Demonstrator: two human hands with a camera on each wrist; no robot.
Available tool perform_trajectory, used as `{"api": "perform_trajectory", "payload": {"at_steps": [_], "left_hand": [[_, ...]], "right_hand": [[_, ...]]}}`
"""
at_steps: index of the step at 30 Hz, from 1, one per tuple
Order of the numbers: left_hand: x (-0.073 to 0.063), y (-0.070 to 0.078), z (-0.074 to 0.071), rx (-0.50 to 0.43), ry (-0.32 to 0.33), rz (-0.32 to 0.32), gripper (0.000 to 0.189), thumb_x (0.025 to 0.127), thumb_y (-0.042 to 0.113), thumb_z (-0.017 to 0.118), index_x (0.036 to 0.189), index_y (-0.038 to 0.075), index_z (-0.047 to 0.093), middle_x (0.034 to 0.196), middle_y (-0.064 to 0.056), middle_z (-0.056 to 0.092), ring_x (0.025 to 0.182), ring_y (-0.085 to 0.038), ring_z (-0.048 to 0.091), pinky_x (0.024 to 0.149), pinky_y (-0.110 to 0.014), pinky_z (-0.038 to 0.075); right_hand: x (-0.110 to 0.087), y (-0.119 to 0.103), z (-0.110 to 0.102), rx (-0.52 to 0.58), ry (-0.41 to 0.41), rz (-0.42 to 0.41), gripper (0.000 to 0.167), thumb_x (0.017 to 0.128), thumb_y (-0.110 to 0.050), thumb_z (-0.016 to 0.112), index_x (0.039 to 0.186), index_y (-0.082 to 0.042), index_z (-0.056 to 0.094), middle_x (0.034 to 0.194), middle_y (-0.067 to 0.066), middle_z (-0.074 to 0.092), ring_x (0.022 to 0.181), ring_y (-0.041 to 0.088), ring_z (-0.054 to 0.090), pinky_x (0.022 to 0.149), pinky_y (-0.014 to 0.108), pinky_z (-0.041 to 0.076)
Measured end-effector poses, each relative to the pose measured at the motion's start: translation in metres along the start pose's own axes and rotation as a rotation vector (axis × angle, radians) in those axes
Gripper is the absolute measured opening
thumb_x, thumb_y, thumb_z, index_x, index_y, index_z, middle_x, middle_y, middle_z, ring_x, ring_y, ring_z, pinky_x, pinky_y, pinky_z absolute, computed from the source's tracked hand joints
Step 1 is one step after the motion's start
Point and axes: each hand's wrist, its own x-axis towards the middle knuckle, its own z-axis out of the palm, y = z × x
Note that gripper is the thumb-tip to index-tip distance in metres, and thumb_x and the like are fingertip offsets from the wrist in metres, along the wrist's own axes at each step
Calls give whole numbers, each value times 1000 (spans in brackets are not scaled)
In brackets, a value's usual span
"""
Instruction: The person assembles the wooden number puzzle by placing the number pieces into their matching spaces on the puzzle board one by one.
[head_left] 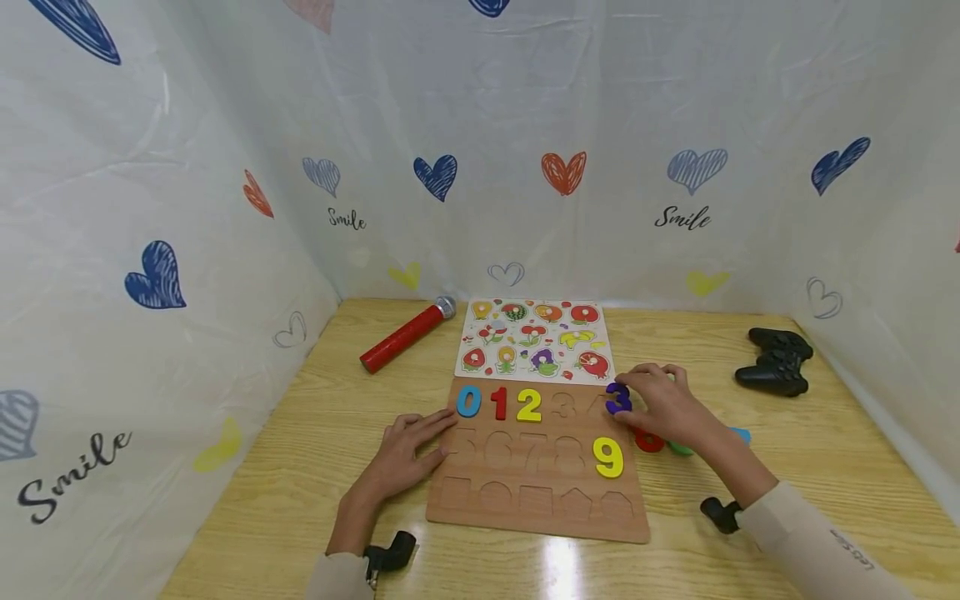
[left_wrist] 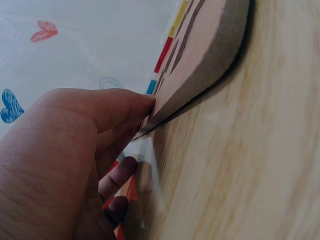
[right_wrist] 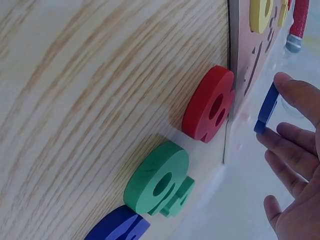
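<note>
A wooden number board [head_left: 517, 533] lies on the table with 0, 1 and 2 in the left of its top row. A yellow 9 [head_left: 607, 457] sits at the right of its second row. My right hand [head_left: 666, 407] pinches a purple number 3 [head_left: 618, 398] between thumb and fingers, over the board's upper right; the piece [right_wrist: 267, 107] appears edge-on and dark blue in the right wrist view. On the left, my left hand [head_left: 405, 454] rests with extended fingers at the board's edge, thumb and fingertips touching it.
Beside the board's right edge lie a red 8 [right_wrist: 209, 105], a green 6 [right_wrist: 157, 177] and a blue piece [right_wrist: 117, 225]. Behind the board is a fruit puzzle [head_left: 536, 340], with a red microphone [head_left: 405, 335] to its left. A black game controller [head_left: 776, 362] lies at far right.
</note>
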Motion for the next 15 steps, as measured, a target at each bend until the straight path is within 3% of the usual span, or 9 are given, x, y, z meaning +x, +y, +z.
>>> {"api": "perform_trajectory", "payload": {"at_steps": [15], "left_hand": [[0, 2, -1, -8, -5, 0, 49, 98, 31, 65, 145, 23, 56, 153, 4, 46, 123, -25, 41, 89, -47, 31]], "right_hand": [[5, -10, 5, 12, -7, -35, 52, 80, -27, 86, 122, -2, 68, 117, 14, 68, 119, 40, 48, 94, 64, 23]]}}
